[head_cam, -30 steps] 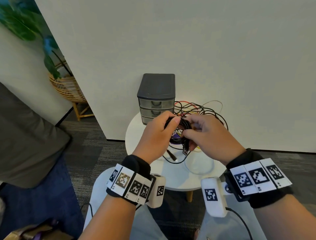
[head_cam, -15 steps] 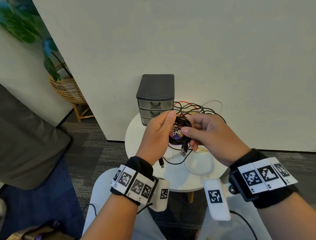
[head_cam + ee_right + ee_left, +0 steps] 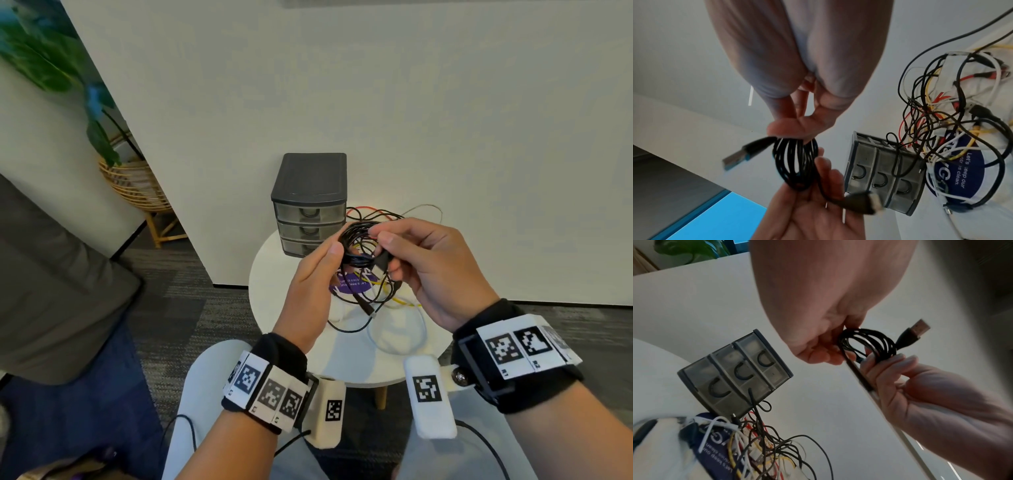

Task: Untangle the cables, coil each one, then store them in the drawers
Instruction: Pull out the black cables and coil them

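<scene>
A coiled black cable is held in the air between both hands, above the round white table. My left hand pinches the coil's left side with thumb and fingers. My right hand grips its right side, near a black plug. The left wrist view shows the coil with a USB plug sticking out. In the right wrist view a second plug hangs from the coil. Behind stands a grey three-drawer unit, all drawers closed. A tangle of black, yellow, red and white cables lies beside it.
A white wall rises just behind the table. A purple round label lies under the tangle. A plant in a wicker stand is at the far left. A seated person in grey is close on my left.
Both hands have lifted the coil a little higher, towards the drawers, and tipped it flatter. The right hand has shifted its grip on the coil's right side.
</scene>
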A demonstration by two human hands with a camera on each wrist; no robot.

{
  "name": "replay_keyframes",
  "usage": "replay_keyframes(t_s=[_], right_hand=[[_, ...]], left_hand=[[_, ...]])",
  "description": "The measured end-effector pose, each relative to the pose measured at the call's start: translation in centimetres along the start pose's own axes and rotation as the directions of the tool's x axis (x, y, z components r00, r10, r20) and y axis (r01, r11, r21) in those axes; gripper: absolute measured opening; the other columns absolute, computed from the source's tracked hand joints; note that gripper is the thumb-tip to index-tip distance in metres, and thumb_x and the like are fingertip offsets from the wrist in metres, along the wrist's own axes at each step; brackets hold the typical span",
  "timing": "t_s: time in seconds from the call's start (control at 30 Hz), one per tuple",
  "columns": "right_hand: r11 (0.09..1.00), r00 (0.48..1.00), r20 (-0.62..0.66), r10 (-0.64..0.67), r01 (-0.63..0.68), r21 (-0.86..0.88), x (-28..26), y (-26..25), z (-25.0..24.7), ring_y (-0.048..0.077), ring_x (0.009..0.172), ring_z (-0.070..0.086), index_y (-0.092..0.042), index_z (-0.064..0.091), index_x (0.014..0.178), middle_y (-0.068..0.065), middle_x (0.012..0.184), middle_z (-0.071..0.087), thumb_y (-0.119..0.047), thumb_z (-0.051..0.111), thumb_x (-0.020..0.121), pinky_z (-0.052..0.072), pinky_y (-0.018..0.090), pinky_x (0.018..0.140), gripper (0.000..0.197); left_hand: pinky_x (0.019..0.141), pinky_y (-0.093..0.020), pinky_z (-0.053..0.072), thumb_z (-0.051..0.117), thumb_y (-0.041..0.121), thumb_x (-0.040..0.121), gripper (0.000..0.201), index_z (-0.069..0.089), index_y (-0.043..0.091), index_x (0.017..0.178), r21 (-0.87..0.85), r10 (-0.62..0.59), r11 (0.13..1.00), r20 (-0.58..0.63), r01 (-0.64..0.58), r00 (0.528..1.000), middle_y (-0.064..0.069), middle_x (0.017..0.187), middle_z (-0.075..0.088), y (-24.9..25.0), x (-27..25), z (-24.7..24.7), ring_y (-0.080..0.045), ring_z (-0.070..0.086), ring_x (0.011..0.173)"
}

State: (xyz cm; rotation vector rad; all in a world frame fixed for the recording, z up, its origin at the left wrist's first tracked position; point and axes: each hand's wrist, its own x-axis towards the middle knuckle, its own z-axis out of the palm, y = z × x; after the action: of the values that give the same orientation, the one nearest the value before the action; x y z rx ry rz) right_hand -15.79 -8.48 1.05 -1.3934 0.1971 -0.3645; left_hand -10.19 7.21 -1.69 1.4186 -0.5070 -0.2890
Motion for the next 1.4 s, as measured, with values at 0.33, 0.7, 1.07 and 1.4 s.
replay_keyframes(t_s=[0.33,0.7,1.07,1.4], right_hand=[[0.979,0.981,-0.134,-0.144,0.122,-0.160,0.2,0.2,0.9,0.014,0.053,0.060,-0.013,0.079,0.094,0.004,0.073,0.070,-0.006,0.070,0.092,0.052,0.022,0.053,0.011],[0.954,0.973,-0.090,-0.212,0.187,-0.235,-0.3,0.7,-0.3,0.014,0.061,0.059,-0.019,0.077,0.093,-0.001,0.076,0.073,-0.009,0.070,0.093,0.050,0.025,0.058,0.013],[0.945,0.981,0.022,-0.194,0.193,-0.263,-0.8,1.5,-0.8,0.026,0.074,0.070,-0.011,0.077,0.097,0.003,0.096,0.076,0.000,0.066,0.093,0.057,0.029,0.062,0.016],[0.912,0.975,0.184,-0.122,0.183,-0.367,-1.1,1.1,-1.3,0.018,0.082,0.071,-0.022,0.073,0.113,-0.003,0.112,0.070,-0.010,0.086,0.076,0.061,0.034,0.075,0.041]], left_hand=[[0.079,-0.032,0.060,0.058,-0.004,0.097,0.059,0.049,0.029,0.145,0.118,0.014,0.993,0.130,-0.030,0.991,0.002,0.108,0.072,0.6,-0.2,0.4,-0.026,0.068,0.087],[0.092,-0.051,0.058,0.064,0.007,0.098,0.053,0.050,0.018,0.148,-0.026,0.018,1.000,0.072,-0.017,0.997,-0.013,0.114,0.073,1.0,0.0,1.4,-0.043,0.068,0.102],[0.072,-0.028,0.060,0.043,0.018,0.109,0.028,0.070,0.012,0.114,0.017,0.049,0.999,-0.075,-0.048,0.996,-0.015,0.094,0.074,0.4,0.4,1.9,-0.030,0.073,0.085],[0.082,-0.055,0.059,0.049,0.020,0.107,0.024,0.072,0.014,0.104,0.120,0.124,0.987,-0.161,-0.106,0.979,-0.005,0.092,0.075,-0.1,0.9,1.8,-0.028,0.072,0.089]])
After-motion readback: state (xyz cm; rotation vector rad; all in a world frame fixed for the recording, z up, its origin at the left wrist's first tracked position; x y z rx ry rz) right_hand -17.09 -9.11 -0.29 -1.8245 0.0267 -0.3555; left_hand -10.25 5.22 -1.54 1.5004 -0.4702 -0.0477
